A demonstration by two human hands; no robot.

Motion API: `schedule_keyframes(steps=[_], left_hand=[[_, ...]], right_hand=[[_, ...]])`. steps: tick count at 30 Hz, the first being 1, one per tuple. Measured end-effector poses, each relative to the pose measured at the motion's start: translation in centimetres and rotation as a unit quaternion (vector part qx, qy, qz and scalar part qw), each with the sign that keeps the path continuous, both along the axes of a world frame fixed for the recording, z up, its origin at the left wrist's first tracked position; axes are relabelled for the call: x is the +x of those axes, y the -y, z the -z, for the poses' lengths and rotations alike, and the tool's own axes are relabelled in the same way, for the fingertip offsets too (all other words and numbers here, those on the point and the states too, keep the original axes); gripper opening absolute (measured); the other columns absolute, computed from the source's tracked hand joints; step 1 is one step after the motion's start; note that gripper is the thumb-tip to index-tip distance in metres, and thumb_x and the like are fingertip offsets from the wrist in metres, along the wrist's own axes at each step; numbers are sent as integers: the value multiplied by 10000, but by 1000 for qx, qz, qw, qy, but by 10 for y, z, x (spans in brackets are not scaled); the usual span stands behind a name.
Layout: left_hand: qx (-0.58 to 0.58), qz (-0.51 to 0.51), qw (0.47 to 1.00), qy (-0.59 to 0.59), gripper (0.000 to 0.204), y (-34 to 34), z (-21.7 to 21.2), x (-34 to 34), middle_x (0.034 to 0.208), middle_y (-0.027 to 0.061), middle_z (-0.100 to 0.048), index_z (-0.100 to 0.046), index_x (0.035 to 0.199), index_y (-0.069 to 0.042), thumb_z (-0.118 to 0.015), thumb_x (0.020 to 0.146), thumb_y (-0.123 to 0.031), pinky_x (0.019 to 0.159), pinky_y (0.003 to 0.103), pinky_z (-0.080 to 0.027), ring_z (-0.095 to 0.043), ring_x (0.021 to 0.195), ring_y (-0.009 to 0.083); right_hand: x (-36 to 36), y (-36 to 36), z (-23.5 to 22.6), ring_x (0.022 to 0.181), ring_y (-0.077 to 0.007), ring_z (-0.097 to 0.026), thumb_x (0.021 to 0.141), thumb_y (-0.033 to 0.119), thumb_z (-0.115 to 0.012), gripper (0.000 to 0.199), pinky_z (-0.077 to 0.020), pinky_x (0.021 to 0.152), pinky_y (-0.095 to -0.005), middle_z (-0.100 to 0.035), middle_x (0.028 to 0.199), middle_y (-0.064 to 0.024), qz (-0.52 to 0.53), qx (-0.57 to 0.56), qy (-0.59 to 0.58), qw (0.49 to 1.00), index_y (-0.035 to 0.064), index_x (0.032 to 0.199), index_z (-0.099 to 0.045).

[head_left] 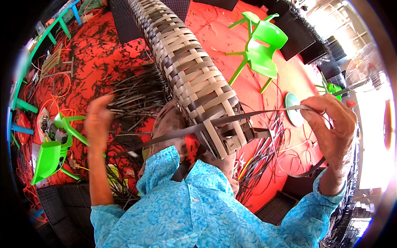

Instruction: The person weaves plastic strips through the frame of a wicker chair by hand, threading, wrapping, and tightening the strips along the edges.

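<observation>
A long woven tube of grey and dark flat strips (188, 70) lies across my lap, its unfinished end (227, 136) toward me. My right hand (331, 124) is at the right, pinching a dark flat strip (256, 112) that runs taut from the tube's end. The strip's other stretch passes left across my lap toward my left hand (98, 120), which is raised and blurred, fingers together; I cannot tell whether it grips the strip. I wear a blue patterned shirt (194, 206).
A red floor (231, 37) is littered with cut strip scraps. A bundle of loose dark strips (136, 93) lies left of the tube. Green plastic chairs stand at upper right (260, 45) and lower left (53, 149). Orange cords (62, 82), a round green disc (291, 105), dark woven panels (297, 33).
</observation>
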State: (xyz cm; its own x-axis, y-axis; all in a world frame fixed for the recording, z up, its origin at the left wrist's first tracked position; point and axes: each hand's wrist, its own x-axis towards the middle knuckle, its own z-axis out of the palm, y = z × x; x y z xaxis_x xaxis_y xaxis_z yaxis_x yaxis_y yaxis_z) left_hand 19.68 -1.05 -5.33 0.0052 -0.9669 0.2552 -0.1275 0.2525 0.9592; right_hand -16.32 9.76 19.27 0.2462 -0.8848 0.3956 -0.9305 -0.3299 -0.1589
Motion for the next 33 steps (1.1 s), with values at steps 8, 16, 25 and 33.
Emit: schedule_keyframes(steps=[8, 16, 25, 33], left_hand=[[101, 369, 924, -3, 280, -29, -47, -72, 740, 63, -588, -561, 894, 18, -578, 837, -255, 539, 204, -432, -560, 611, 95], [133, -64, 970, 193, 288, -23, 86, 153, 601, 11, -432, -451, 648, -18, -494, 879, -184, 561, 277, -344, -455, 610, 118], [-48, 28, 994, 99, 273, -34, -18, -8, 1066, 78, -530, -546, 1072, -18, -576, 802, -39, 816, 263, -407, -524, 940, 159], [-254, 160, 937, 180, 259, -49, -139, -121, 871, 90, -537, -647, 903, -12, -635, 777, -237, 632, 245, -404, -509, 757, 159]], right_hand=[[21, 9, -14, 629, -139, -554, 664, 51, -691, 235, -438, 610, -265, -598, 732, -62, -56, -31, -114, 991, 24, 883, -611], [2, 13, -4, 682, -191, -578, 667, 240, -705, 399, -451, 656, -298, -614, 812, -103, -148, 67, -41, 986, 14, 978, -599], [-11, 38, 52, 764, -131, -582, 757, 118, -664, 244, -470, 658, -250, -614, 891, -88, -130, 212, 230, 941, -7, 958, -606], [-7, 64, 84, 761, -131, -556, 724, 76, -685, 183, -446, 636, -258, -591, 830, -40, -265, 176, 315, 894, 62, 900, -638]])
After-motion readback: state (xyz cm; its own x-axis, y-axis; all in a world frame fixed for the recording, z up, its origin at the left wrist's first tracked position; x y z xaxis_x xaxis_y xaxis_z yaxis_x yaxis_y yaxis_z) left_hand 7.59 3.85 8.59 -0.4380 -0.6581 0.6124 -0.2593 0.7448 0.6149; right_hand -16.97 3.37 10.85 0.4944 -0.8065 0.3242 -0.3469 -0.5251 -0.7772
